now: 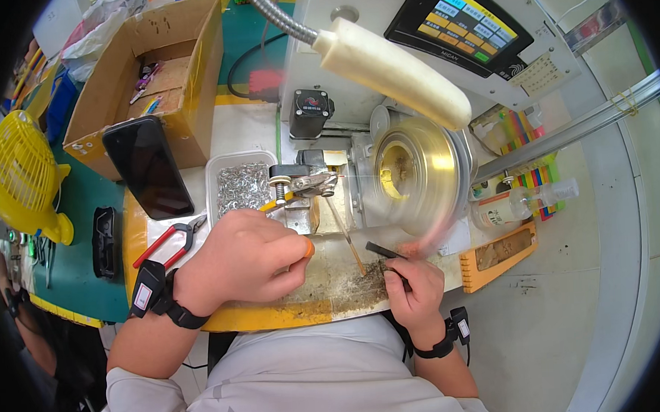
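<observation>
My left hand (247,255) is closed, with its back up, beside a yellow-handled tool (276,203) that looks like pliers. Its metal jaws lie at the machine's small clamp (308,179). Orange shows at a curled fingertip; what the fingers hold is hidden. Pinched in my right hand (416,287) is a black stick (383,250), its end pointing left and away, near the rim of a brass-coloured wheel (447,155). The wheel looks blurred, as if spinning. A thin rod (346,235) slants from the clamp down to the dirty worktop (335,299).
A tray of small metal parts (243,182), a phone (149,167) and red-handled pliers (169,244) lie left, near a cardboard box (196,71) and yellow fan (26,173). A pale lamp arm (394,72) hangs overhead. At right are a bottle (505,208) and an orange-framed block (499,257).
</observation>
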Available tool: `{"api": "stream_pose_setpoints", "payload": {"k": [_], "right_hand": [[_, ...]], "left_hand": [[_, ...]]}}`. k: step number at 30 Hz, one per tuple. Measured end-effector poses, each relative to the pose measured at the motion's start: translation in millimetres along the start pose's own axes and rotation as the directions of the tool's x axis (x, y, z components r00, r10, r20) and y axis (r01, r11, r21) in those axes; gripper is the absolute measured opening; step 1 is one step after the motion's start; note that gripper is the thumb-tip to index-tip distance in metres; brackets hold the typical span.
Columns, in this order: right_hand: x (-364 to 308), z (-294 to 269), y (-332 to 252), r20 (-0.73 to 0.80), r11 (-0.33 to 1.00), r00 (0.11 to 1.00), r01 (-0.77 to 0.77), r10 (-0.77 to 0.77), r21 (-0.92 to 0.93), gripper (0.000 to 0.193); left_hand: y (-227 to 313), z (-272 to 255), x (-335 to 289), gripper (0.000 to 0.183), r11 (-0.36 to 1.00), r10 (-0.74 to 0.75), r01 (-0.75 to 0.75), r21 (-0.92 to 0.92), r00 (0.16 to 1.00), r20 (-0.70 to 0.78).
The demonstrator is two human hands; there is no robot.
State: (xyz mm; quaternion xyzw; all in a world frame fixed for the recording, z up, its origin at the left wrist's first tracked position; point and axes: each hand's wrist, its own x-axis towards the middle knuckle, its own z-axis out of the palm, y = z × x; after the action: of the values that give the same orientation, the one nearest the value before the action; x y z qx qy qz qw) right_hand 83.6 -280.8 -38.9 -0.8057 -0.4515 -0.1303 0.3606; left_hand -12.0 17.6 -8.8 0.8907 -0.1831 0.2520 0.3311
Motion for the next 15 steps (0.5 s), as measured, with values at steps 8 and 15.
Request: {"api": "stream_pose_setpoints", "payload": {"k": [8,15], "right_hand": [[-2.3,1.3,4.4,0.004,1.000,1.000,0.003,-0.003,0.008,0.013],[1.1,0.2,1.5,-0.002,1.000,1.000,0.003,-0.003,0.021,0.013]], "left_hand": [[-0.4,0.0,-0.1,0.015,1.000,0.001,-0.001,0.013,1.000,0.007],[-2.0,-0.3,-0.5,0.014,1.000,0.012,-0.012,0.003,1.000,-0.002]]}}
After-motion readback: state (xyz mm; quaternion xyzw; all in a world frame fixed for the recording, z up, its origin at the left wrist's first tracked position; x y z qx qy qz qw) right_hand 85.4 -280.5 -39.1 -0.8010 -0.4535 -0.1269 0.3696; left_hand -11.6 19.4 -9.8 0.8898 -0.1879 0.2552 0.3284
